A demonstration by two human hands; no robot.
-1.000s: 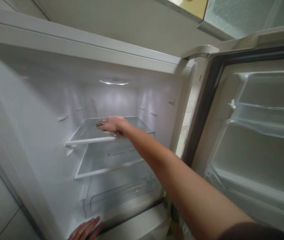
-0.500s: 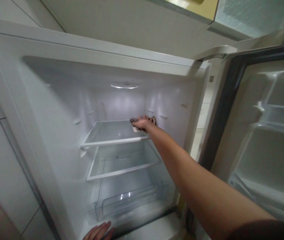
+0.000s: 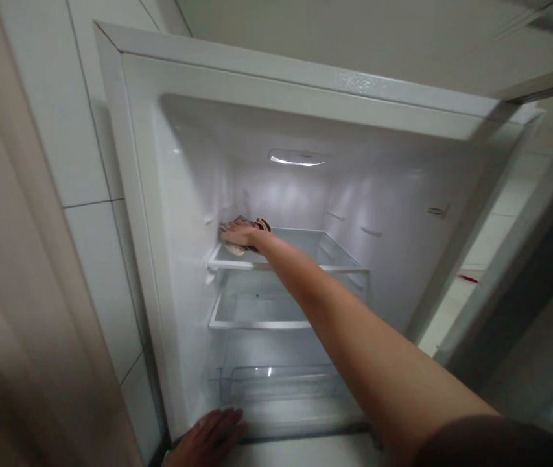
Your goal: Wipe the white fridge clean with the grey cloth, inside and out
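My right hand (image 3: 238, 234) presses a brown-and-cream patterned cloth (image 3: 263, 225) onto the upper glass shelf (image 3: 300, 243) of a fridge, by the shelf's left side. Its palm faces down over the cloth, and the forearm crosses in front of the shelves from the lower right. At the bottom of the view is my left hand (image 3: 208, 438), fingers stretched out, near the fridge's lower left front; nothing shows in it. A second glass shelf (image 3: 257, 305) sits under the first, with a clear drawer (image 3: 281, 383) lower down.
The fridge door (image 3: 524, 272) stands swung out at the right. A lamp (image 3: 297, 157) glows at the fridge ceiling. White tiled wall (image 3: 89, 259) runs along the left side, and a blurred beige surface (image 3: 13, 292) fills the near left edge.
My right hand has moved with the cloth from the right part of the upper shelf to its left side. The view has turned left. My left hand remains low by the fridge front.
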